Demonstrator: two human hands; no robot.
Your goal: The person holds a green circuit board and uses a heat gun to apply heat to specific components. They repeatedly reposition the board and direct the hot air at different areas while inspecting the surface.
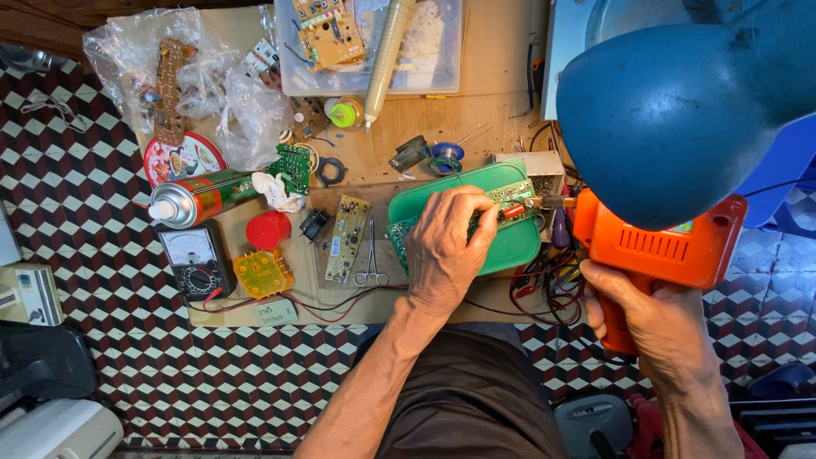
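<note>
The blue lamp shade (680,102) hangs closest to the lens, covering the upper right of the view. Just under it the right hand (654,323) is clamped around the grip of an orange soldering gun (654,242), whose tip points left at a green circuit board (476,217). The left hand (446,246) presses down on that board, fingers curled over its edge, holding it on a green plastic lid (510,242). The step in hand looks like soldering or desoldering a joint beside the red component (513,211). The next move probably calls for a steady tip and a firmly held board.

Left of the board lie small forceps (371,255), a narrow circuit strip (347,238), a red cap (269,229), a yellow box (262,272), an analogue multimeter (195,259) and a spray can (200,197). Above the board sits a solder spool (447,155).
</note>
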